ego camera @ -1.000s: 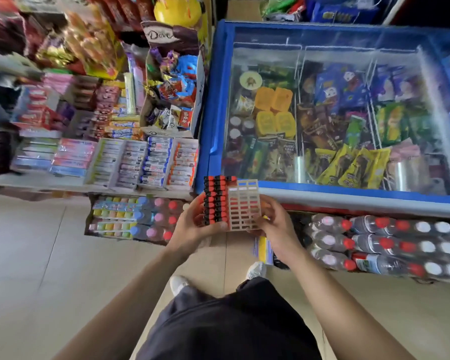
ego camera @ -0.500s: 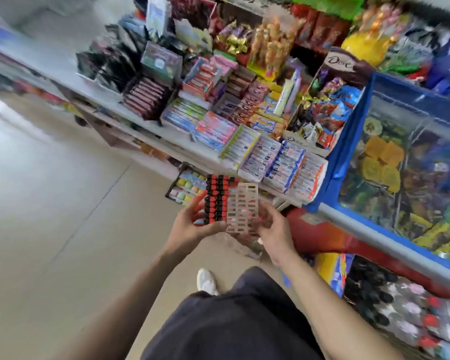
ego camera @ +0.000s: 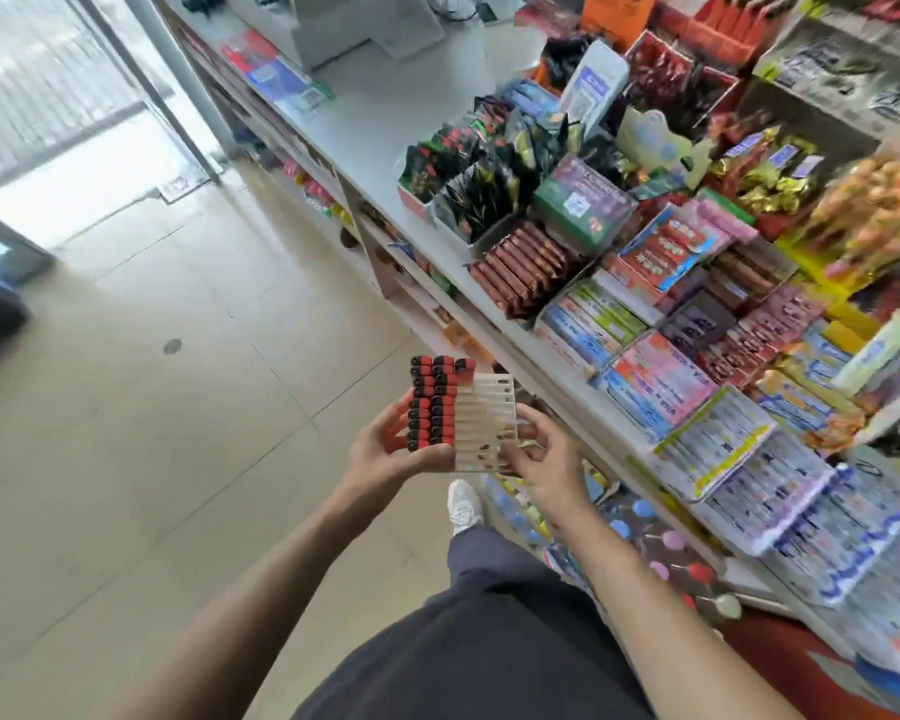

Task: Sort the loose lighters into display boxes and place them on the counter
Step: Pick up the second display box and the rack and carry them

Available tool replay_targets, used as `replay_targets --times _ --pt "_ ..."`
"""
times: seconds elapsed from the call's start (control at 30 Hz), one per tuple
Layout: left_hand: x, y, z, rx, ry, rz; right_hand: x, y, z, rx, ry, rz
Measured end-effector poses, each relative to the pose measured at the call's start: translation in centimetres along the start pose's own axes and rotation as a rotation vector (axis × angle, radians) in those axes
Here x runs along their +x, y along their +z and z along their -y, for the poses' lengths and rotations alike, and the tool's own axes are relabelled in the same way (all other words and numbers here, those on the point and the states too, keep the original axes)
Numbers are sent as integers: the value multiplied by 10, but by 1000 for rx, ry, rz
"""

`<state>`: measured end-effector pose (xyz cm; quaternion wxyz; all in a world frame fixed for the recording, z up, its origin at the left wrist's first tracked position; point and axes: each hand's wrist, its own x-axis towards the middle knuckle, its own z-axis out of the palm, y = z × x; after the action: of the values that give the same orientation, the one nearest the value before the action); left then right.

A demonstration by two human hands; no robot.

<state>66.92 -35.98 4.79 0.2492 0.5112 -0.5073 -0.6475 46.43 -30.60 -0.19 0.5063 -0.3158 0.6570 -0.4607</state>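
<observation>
I hold a white slotted display box (ego camera: 484,423) in both hands at waist height, over the floor beside the counter. Its left columns are filled with red-and-black lighters (ego camera: 434,400); the right columns are empty slots. My left hand (ego camera: 385,449) grips the box's left side under the lighters, thumb along the lower front edge. My right hand (ego camera: 541,459) holds the lower right corner with curled fingers. The grey counter (ego camera: 380,116) runs from upper left to the right, its near part crowded with goods.
Candy, gum and snack boxes (ego camera: 661,283) crowd the counter's right part. A cash register (ego camera: 349,18) stands at the far end. Bottled drinks (ego camera: 661,543) lie under the counter by my feet. Tiled floor (ego camera: 152,407) spreads left toward a glass door (ego camera: 48,85).
The view has swung left, away from the blue freezer and along the counter toward the door. Both hands keep the same hold on the display box.
</observation>
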Motion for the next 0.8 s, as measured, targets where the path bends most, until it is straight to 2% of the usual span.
replay_targets --times 0.17,0.43,0.57,0.8 --pt "69 -59 -29 -3 -28 -53 79 52 38 6 2 71" --pt "162 -148 -54 -131 -26 -148 200 124 98 -165 -4 154" --pt "225 -208 -66 -151 -20 -107 261 174 117 -226 4 112" --pt "327 -296 -106 -157 18 17 335 252 163 -146 54 -57"
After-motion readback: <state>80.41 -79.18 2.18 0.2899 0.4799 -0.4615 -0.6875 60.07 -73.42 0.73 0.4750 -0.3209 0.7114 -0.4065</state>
